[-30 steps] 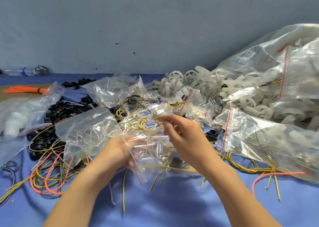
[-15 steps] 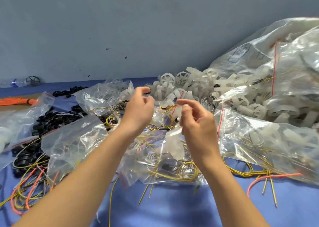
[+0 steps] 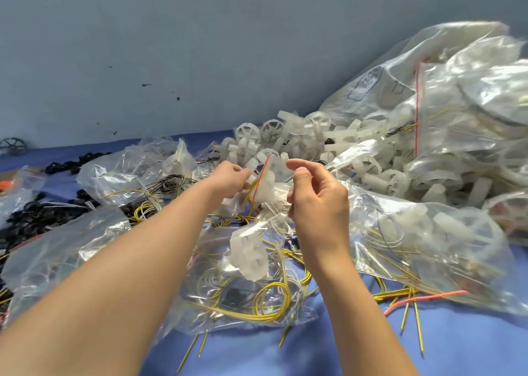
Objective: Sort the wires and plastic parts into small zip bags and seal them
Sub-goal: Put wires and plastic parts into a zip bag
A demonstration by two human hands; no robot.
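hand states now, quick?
Left hand: pinching a red-striped zip bag.
Right hand: fingers curled; cannot tell if holding anything.

A small zip bag [image 3: 263, 182] with a red seal strip stood tilted before the heap of white plastic parts [image 3: 337, 144]; nearer than that heap, a second bag [image 3: 248, 257] held yellow wires [image 3: 271, 317]
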